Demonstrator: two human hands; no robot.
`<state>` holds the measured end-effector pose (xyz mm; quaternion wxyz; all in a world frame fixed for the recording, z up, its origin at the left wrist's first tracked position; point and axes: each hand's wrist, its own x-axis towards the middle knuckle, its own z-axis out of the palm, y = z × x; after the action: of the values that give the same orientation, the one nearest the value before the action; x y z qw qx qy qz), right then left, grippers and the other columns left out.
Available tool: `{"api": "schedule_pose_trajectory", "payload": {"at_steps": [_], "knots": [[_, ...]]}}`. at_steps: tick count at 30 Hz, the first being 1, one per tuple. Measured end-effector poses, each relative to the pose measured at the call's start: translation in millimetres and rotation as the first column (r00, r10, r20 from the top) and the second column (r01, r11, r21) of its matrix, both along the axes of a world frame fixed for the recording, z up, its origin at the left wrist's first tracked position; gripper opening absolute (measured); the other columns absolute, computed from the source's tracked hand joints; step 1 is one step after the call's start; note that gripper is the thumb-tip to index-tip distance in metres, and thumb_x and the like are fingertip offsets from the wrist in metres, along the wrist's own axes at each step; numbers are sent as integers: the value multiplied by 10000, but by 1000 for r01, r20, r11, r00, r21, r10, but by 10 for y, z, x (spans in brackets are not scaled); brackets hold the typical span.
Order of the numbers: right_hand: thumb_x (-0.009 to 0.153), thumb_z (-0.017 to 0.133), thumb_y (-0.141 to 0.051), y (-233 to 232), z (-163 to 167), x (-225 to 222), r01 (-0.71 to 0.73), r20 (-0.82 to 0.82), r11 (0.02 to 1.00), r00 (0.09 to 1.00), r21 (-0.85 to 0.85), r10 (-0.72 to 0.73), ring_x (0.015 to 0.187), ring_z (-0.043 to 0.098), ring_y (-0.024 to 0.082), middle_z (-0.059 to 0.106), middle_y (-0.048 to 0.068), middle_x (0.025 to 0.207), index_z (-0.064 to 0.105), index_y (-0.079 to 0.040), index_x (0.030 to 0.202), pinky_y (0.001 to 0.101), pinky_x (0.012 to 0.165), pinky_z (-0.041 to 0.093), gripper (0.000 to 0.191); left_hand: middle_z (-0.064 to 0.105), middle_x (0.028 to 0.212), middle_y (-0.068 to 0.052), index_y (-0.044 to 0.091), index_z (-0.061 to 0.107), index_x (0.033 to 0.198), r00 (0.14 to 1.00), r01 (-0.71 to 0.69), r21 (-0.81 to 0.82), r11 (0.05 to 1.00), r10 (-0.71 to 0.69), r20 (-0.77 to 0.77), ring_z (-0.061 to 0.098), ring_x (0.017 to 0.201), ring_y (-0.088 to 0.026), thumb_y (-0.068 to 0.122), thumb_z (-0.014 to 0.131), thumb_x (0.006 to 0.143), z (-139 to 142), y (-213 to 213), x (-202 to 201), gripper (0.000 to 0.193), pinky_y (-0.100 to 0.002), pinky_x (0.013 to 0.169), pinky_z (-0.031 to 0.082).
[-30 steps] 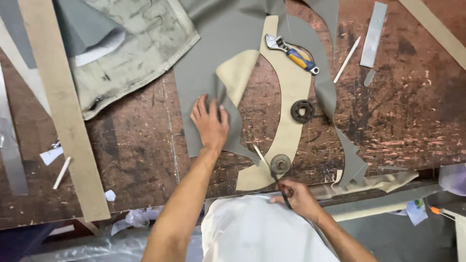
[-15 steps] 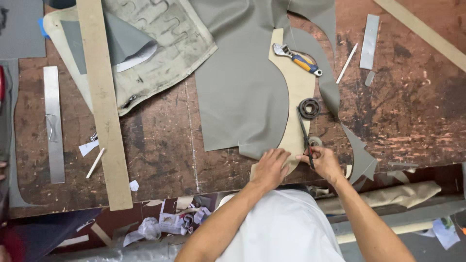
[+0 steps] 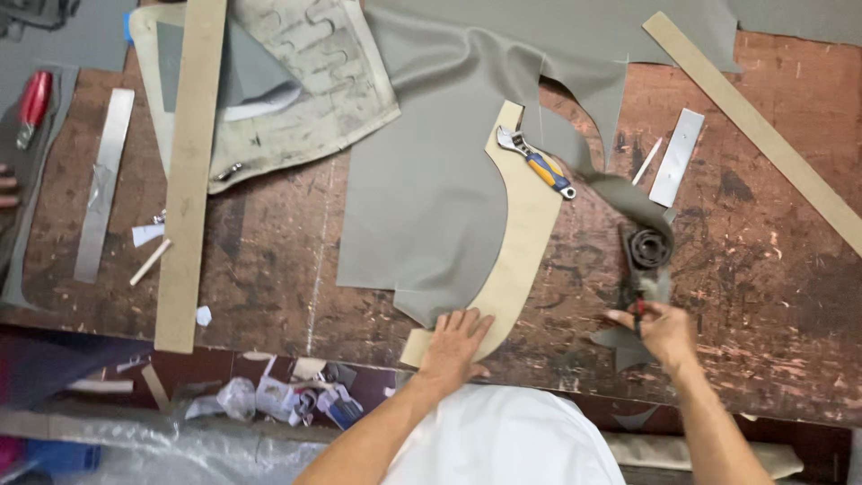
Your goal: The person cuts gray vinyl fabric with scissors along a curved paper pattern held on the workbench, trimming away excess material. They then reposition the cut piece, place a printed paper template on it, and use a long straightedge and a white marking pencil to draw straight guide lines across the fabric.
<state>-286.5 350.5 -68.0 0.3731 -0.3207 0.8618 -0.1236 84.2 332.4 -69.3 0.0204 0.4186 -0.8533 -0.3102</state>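
Fingers (image 3: pixel 467 325) of the left hand (image 3: pixel 456 346) spread flat, pressing down the tan pattern (image 3: pixel 521 242) near the front edge of the surface (image 3: pixel 772 269), likely to keep it from sliding on the grey cloth (image 3: pixel 422 207). Fingers of the right hand (image 3: pixel 660 330) curled shut on a small red tool (image 3: pixel 638 308), just below a dark round weight (image 3: pixel 648 247) sitting on a cloth strip. Wrench (image 3: pixel 537 163) resting on the pattern's top, probably another weight.

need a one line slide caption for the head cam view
Left hand presses a curved tan template over grey fabric while the right hand grips a red-handled tool on a worn workbench.
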Motion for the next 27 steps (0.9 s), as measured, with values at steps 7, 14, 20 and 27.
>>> {"api": "schedule_pose_trajectory", "payload": {"at_steps": [7,14,20,27], "knots": [[617,965,-353,-119,65,-1006,-488,-517,815,632,312,577,1151,641,376,706,139,1226,672,-89,1224,488,921,536,723,510,1408,-153,116,502,1447,995,-85,-105,991,90,40,445,1289,-334,249,783,806,-158,172,-27,712,-487,1064,342],[766,902,-475,-437,42,-1225,-573,-179,441,455,691,872,1205,677,311,707,146,1273,600,-71,1328,419,1028,553,755,606,1224,-139,39,603,1275,960,-267,-270,925,280,7,563,1171,-329,111,698,840,-131,291,-217,451,-461,995,436],[847,766,-523,-83,151,-1084,-641,-304,543,453,543,838,1028,736,317,732,195,1138,394,-13,1550,401,888,603,944,684,974,-177,15,666,1029,733,-594,144,792,606,-309,667,932,-392,0,627,835,304,541,-418,198,-443,780,522],[885,726,-339,-705,348,-382,-796,-493,567,589,-214,641,947,718,371,732,165,1154,712,-77,1240,460,793,579,441,719,914,-167,1,684,946,618,-631,256,732,674,-404,671,861,-398,23,652,782,879,981,-545,168,-431,774,529]]}}
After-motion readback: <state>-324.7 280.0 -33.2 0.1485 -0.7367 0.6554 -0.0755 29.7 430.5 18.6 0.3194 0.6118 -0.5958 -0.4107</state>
